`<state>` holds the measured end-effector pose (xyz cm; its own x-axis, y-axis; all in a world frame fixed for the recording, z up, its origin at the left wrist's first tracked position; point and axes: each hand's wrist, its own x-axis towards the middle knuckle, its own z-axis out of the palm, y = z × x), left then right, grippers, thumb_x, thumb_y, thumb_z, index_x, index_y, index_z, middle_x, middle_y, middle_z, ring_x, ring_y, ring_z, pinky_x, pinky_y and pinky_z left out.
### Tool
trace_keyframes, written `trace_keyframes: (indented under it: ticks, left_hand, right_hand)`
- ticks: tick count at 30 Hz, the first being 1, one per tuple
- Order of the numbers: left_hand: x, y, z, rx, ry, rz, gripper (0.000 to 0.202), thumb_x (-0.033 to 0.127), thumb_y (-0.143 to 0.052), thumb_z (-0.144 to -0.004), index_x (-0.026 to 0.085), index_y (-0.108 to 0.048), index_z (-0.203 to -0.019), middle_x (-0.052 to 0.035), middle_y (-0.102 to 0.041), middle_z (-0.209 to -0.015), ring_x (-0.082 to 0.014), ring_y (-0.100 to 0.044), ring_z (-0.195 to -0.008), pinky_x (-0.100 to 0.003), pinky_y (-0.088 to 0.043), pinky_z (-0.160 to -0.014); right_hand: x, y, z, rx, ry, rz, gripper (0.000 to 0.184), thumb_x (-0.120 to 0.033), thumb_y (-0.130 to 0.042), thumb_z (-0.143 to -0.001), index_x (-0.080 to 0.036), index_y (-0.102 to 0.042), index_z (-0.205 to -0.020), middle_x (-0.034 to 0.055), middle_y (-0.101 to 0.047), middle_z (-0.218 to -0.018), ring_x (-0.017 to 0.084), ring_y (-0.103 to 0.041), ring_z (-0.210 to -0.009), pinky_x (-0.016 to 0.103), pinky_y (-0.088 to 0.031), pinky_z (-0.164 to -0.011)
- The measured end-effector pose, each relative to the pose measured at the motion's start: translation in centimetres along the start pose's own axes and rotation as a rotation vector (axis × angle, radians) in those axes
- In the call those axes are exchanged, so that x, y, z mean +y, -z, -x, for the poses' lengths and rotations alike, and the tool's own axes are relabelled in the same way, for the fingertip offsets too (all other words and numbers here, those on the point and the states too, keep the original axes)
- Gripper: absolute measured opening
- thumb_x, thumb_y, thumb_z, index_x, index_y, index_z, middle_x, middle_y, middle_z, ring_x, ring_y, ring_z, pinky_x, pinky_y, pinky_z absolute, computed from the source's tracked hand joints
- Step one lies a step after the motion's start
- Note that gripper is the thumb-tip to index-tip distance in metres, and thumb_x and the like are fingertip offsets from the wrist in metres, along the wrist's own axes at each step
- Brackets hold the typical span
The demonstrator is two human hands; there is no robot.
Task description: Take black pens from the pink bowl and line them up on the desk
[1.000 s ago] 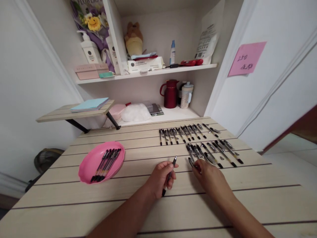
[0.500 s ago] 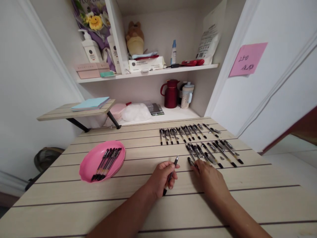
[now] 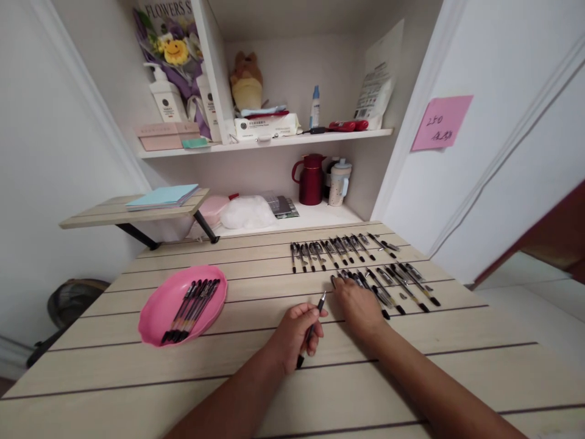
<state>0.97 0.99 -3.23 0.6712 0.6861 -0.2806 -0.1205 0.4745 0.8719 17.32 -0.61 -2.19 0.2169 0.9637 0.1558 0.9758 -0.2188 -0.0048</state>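
Head view: right of oval pink plastic dish (image 3: 148, 305), left hand (image 3: 298, 334) pinched slim black pen (image 3: 321, 303); right hand (image 3: 359, 306), grip unclear, likely selecting; next needed precision.

On the table (image 3: 114, 372), a dish (image 3: 150, 311) at left with pens (image 3: 192, 308) inside; at right, a far row of pens (image 3: 342, 249) behind a near row (image 3: 406, 285); behind the table, a jug (image 3: 311, 180) left of a cup (image 3: 338, 186)
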Motion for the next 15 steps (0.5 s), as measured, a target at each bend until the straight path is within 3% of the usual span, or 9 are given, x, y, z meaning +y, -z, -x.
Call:
trace_keyframes:
  ticks: [3,5,9,11,15]
  left_hand:
    - [0.1,-0.1,0.0,0.002,-0.015,0.008,0.035,0.044,-0.058,-0.07,0.013,-0.054,-0.088,0.0051,-0.051,-0.054,-0.0025,-0.035,-0.029,-0.018,-0.022,-0.032]
    - [0.1,-0.2,0.1,0.013,-0.022,0.005,0.033,0.043,-0.058,-0.071,0.014,-0.053,-0.086,0.0052,-0.051,-0.055,-0.0027,-0.036,-0.03,-0.018,-0.024,-0.032]
    - [0.0,-0.4,0.1,0.011,-0.05,-0.029,0.026,0.041,-0.057,-0.072,0.015,-0.049,-0.077,0.005,-0.052,-0.056,-0.0024,-0.037,-0.03,-0.017,-0.024,-0.031]
    - [-0.1,-0.5,0.0,0.007,-0.072,-0.047,0.023,0.038,-0.056,-0.072,0.016,-0.047,-0.072,0.0052,-0.051,-0.055,-0.0022,-0.037,-0.029,-0.017,-0.023,-0.03]
    - [-0.4,-0.7,-0.1,0.028,-0.058,-0.07,0.021,0.034,-0.057,-0.072,0.017,-0.045,-0.071,0.006,-0.051,-0.053,-0.0024,-0.036,-0.028,-0.017,-0.024,-0.03]
  right_hand:
    - [-0.5,0.2,1.0,0.062,-0.045,-0.226,0.021,-0.015,-0.036,-0.086,-0.015,-0.056,-0.08,0.0101,-0.062,-0.08,0.017,-0.06,-0.062,0.025,-0.035,-0.052]
    - [-1.3,0.1,1.8,0.082,-0.059,-0.598,0.027,-0.025,-0.034,-0.088,-0.016,-0.055,-0.073,0.0071,-0.061,-0.072,0.015,-0.057,-0.059,0.025,-0.036,-0.053]
    - [-3.4,-0.6,2.9,-0.014,-0.183,-1.434,0.037,-0.05,-0.042,-0.081,-0.018,-0.049,-0.064,-0.0011,-0.052,-0.05,0.011,-0.044,-0.043,0.023,-0.033,-0.046]
    - [-4.1,-0.9,3.0,-0.024,-0.254,-1.622,0.038,-0.054,-0.054,-0.072,-0.018,-0.048,-0.062,-0.0047,-0.046,-0.044,0.009,-0.038,-0.04,0.023,-0.029,-0.043]
    - [-4.3,-1.2,3.1,-0.012,-0.32,-1.738,0.038,-0.052,-0.063,-0.064,-0.017,-0.05,-0.062,-0.0067,-0.042,-0.044,0.008,-0.034,-0.041,0.022,-0.025,-0.042]
